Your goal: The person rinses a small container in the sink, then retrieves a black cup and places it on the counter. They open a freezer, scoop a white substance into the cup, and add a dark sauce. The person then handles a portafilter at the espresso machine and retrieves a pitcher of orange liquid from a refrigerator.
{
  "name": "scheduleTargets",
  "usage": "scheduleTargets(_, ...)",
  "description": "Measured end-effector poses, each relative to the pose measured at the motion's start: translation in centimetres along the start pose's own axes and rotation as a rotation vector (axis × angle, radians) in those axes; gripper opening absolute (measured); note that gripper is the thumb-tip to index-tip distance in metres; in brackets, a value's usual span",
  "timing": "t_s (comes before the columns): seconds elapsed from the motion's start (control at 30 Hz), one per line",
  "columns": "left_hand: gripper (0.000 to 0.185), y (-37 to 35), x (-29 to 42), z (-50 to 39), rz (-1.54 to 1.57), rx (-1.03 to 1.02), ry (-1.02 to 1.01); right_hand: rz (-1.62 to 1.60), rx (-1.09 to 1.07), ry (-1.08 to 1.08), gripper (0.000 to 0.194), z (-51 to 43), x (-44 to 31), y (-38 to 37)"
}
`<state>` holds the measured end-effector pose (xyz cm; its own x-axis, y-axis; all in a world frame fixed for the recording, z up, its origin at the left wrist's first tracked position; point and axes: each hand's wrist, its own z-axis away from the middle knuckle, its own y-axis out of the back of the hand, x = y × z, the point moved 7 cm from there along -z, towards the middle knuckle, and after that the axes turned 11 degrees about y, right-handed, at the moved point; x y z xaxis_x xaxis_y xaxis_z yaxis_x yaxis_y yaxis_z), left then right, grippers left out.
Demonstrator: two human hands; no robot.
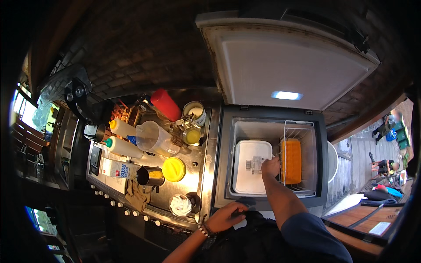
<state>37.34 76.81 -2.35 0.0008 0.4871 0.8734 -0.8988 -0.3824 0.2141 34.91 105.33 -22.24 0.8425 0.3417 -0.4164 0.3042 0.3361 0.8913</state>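
Note:
A chest freezer stands before me with its white-lined lid raised. Inside lies a rectangular white tub, its flat lid bearing a printed label. My right hand reaches down into the freezer, fingers curled over the tub's right rim; the fingertips are partly hidden. Close by on the right, a white wire basket holds an orange container. My left hand, with a beaded bracelet on the wrist, hovers at the freezer's front edge. Its fingers are loosely bent and apart, with nothing seen in them.
Left of the freezer, a steel counter carries a dessert cup with white cream, a yellow lid, a pitcher, a clear jug, squeeze bottles, a milk carton and an open can. People are in the distance at right.

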Motion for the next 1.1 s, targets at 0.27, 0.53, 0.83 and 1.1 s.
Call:
scheduleTargets(0.27,0.068,-1.5,-11.0,-15.0,-0.291,0.562,0.229,0.152,-0.091,0.147,0.024,-2.3,1.7,-2.0)
scheduleTargets(0.53,0.088,-1.2,-14.5,-20.8,-0.17,0.647,0.831,0.02,-0.154,0.117,0.027,-2.3,3.3,-2.2)
scheduleTargets(0.83,0.088,-1.6,-11.8,-20.0,-0.174,0.69,0.948,0.035,-0.019,0.185,0.027,-1.6,3.3,-1.8)
scheduleTargets(1.1,0.086,-2.3,-11.3,-18.9,-0.213,0.728,0.804,-0.09,-0.015,0.237,0.021,-1.2,2.9,-0.5)
